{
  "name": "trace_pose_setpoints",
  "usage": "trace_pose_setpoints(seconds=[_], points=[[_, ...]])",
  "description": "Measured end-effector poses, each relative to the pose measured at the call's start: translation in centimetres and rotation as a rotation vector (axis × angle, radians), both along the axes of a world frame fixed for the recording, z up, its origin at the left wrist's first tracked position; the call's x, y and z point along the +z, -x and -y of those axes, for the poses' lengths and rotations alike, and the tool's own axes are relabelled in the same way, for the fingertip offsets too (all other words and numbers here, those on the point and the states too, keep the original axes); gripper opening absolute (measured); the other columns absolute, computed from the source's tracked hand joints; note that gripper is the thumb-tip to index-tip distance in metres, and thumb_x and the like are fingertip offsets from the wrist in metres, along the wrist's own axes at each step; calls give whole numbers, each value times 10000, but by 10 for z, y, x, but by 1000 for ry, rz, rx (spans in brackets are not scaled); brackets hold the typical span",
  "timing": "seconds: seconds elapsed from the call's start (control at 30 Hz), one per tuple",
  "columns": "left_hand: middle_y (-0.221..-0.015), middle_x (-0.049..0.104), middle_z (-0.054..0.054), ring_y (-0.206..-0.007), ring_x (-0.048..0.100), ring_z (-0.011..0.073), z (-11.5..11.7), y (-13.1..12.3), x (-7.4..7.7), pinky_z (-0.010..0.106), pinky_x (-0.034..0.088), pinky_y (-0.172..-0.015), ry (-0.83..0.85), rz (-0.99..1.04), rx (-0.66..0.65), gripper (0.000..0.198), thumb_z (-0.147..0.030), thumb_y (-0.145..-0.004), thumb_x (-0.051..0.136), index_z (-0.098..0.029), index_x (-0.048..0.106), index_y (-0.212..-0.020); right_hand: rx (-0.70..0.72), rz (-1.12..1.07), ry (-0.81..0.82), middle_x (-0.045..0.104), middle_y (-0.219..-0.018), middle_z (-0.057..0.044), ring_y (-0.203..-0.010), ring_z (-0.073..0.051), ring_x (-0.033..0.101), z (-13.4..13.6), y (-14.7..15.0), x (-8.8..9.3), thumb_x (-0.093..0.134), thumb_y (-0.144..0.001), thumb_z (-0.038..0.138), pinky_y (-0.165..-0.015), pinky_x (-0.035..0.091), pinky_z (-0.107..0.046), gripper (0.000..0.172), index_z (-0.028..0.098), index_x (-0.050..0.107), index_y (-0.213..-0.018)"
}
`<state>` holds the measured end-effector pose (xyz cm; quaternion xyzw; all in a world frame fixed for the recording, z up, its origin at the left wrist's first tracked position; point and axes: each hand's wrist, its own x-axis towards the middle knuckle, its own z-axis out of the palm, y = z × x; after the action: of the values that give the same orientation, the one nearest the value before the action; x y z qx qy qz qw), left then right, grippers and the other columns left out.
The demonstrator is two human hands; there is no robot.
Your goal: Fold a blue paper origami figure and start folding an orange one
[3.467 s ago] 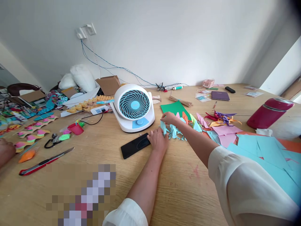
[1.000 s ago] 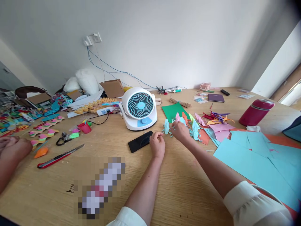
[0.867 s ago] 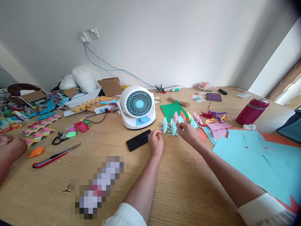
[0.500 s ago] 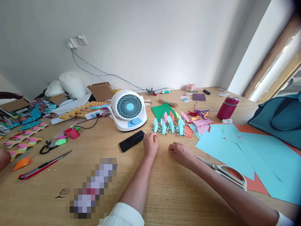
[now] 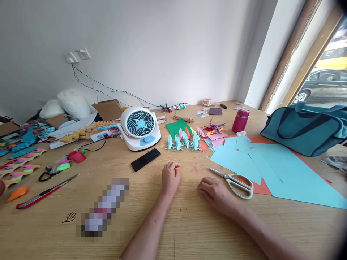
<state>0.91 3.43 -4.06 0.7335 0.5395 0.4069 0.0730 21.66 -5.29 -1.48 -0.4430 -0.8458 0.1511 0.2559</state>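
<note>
My left hand [image 5: 170, 177] rests on the wooden table, fingers curled into a loose fist with nothing showing in it. To its right my right hand [image 5: 213, 189] lies palm down, its fingers bent together, and I see nothing held there either. Scissors [image 5: 234, 182], slightly spread, lie just beyond and right of my right hand. Beyond both hands stands a row of light-blue folded paper figures [image 5: 184, 141], with pink and orange ones behind. Up and left of my left hand lies a black flat case [image 5: 145, 160].
Light-blue paper sheets [image 5: 282, 166] cover the right side, near a teal bag [image 5: 303, 126] and a red bottle [image 5: 240, 121]. A white fan [image 5: 141, 126] stands behind the case. A red-handled knife [image 5: 47, 192] lies at left. Another person's hand [image 5: 2, 187] shows at the left edge.
The view has turned right, so the table things appear farther left. Both hands have drawn back from the paper figures, and my right hand has settled lower, beside the scissors.
</note>
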Motion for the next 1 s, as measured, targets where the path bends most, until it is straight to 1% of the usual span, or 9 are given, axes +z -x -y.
trace_pose_setpoints(seconds=[0.1, 0.2, 0.37, 0.47, 0.57, 0.7, 0.8, 0.9, 1.0], points=[[-891, 682, 35, -889, 600, 206, 16, -17, 4, 323, 452, -825, 8, -8, -76, 238, -2, -811, 505, -210, 613, -853, -132, -114, -25, 629, -875, -45, -813, -193, 608, -6, -18, 0, 407, -989, 204, -724, 458, -314, 232, 228, 622, -905], [-887, 691, 23, -887, 613, 200, 23, -26, 4, 317, 457, -823, 21, -29, -156, 222, -15, -815, 536, -218, 617, -853, -235, -161, -54, 631, -861, -35, -770, -188, 612, -14, -30, 3, 402, -998, 251, -695, 455, -312, 232, 243, 622, -924], [-868, 687, 20, -845, 624, 181, 19, -22, 2, 298, 474, -798, 60, -8, -195, 216, -23, -825, 539, -218, 617, -872, -415, -154, -136, 666, -908, -62, -801, -199, 628, -19, -53, 10, 408, -986, 302, -714, 471, -322, 247, 242, 643, -938], [-863, 683, 18, -819, 621, 170, 16, -17, 1, 291, 476, -794, 79, 24, -188, 210, -30, -831, 537, -215, 619, -885, -533, -153, -127, 671, -901, -58, -762, -192, 623, -20, -65, 8, 416, -971, 316, -679, 471, -314, 244, 243, 642, -914], [-849, 681, 12, -797, 615, 158, 14, -16, 1, 280, 473, -787, 88, 51, -183, 205, -31, -832, 541, -212, 622, -884, -529, -116, -75, 670, -887, -49, -743, -190, 620, -23, -66, 0, 419, -957, 297, -675, 469, -313, 228, 243, 633, -900], [-832, 683, 5, -775, 612, 148, 12, -14, 1, 262, 473, -756, 98, 74, -168, 192, -33, -823, 560, -210, 629, -852, -418, -43, -36, 671, -875, -40, -745, -195, 628, -24, -50, -15, 430, -939, 268, -670, 468, -314, 218, 247, 641, -889], [-835, 687, 4, -767, 614, 143, 10, -11, 0, 258, 476, -749, 107, 90, -142, 184, -40, -825, 566, -210, 635, -844, -362, -2, -26, 668, -879, -35, -758, -197, 637, -23, -39, -20, 420, -945, 266, -668, 472, -313, 238, 253, 652, -896], [-854, 695, 9, -773, 625, 139, 6, -7, -1, 259, 485, -755, 117, 113, -110, 178, -49, -831, 558, -207, 639, -848, -391, 11, -49, 663, -890, -43, -775, -201, 632, -22, -39, -20, 414, -957, 276, -690, 471, -323, 245, 249, 650, -898], [-857, 703, 7, -769, 635, 134, 2, -3, -3, 255, 494, -750, 130, 135, -90, 175, -55, -827, 554, -206, 641, -842, -493, 23, -89, 658, -922, -67, -812, -220, 620, -19, -50, -18, 404, -968, 282, -711, 468, -346, 252, 239, 648, -923]])
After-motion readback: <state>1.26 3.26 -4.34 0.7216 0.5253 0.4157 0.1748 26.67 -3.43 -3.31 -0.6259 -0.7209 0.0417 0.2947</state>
